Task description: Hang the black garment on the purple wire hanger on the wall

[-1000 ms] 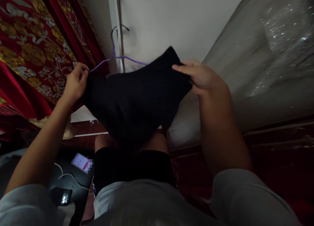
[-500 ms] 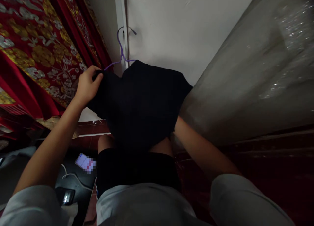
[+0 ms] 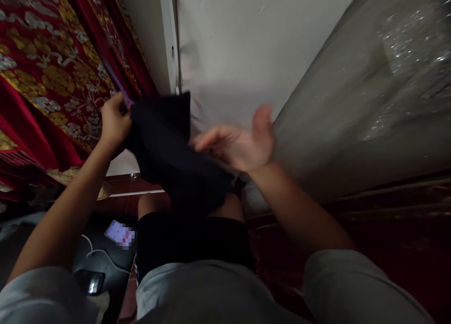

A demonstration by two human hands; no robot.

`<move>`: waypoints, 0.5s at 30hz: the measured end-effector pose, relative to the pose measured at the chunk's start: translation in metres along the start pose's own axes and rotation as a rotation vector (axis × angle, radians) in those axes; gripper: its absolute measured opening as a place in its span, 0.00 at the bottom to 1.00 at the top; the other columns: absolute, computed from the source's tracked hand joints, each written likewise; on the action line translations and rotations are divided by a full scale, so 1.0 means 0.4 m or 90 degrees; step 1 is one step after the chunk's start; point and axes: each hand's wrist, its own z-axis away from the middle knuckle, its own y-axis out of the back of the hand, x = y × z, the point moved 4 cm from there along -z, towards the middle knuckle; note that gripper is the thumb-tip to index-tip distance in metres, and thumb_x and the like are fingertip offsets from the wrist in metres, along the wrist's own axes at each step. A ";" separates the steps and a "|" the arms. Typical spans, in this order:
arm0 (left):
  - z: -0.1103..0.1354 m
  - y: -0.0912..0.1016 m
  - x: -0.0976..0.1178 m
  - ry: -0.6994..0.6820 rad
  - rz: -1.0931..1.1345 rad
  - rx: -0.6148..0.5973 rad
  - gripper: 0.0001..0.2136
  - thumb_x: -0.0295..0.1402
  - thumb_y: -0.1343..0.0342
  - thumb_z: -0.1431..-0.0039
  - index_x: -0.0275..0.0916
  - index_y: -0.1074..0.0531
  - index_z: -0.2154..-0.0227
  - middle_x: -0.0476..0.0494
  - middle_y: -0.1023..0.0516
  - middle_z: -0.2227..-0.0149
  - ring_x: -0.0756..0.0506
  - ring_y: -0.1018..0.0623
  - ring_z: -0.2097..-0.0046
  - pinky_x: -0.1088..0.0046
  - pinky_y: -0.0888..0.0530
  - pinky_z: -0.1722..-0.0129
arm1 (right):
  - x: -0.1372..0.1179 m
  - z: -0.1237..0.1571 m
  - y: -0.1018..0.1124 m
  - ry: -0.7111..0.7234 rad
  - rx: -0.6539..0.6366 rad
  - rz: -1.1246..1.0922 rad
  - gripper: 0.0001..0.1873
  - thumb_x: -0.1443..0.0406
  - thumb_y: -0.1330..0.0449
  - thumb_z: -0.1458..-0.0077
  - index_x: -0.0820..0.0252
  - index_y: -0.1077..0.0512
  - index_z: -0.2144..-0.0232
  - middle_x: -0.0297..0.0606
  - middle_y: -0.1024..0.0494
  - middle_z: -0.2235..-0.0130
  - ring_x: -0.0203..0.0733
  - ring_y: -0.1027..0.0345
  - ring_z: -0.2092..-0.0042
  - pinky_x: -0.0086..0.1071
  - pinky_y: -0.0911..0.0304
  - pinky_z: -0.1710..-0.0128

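Note:
A black garment (image 3: 172, 150) hangs in front of me above my knees. My left hand (image 3: 113, 122) is closed on its upper left edge, where a purple hanger (image 3: 118, 85) shows only as a blurred streak against the red curtain. My right hand (image 3: 239, 143) is open, palm up with fingers stretched toward the garment's right side; it is smeared by motion and holds nothing.
A red and gold patterned curtain (image 3: 52, 65) hangs at the left. A white wall (image 3: 232, 47) is ahead and a grey glittery fabric (image 3: 369, 94) rises at the right. Two phones (image 3: 119, 233) with a white cable lie on a dark surface by my left knee.
The hanger has come off the wall hook and moved left with my left hand. The garment has swung left and bunched. My right hand has come out from under it and now is open.

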 end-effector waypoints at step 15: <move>0.213 -0.276 0.199 0.042 0.466 -0.267 0.15 0.44 0.36 0.39 0.39 0.31 0.62 0.36 0.22 0.47 0.38 0.23 0.41 0.58 0.28 0.39 | 0.394 0.027 -0.111 0.142 0.061 0.423 0.41 0.51 0.40 0.42 0.53 0.47 0.31 0.45 0.39 0.32 0.57 0.48 0.30 0.54 0.51 0.29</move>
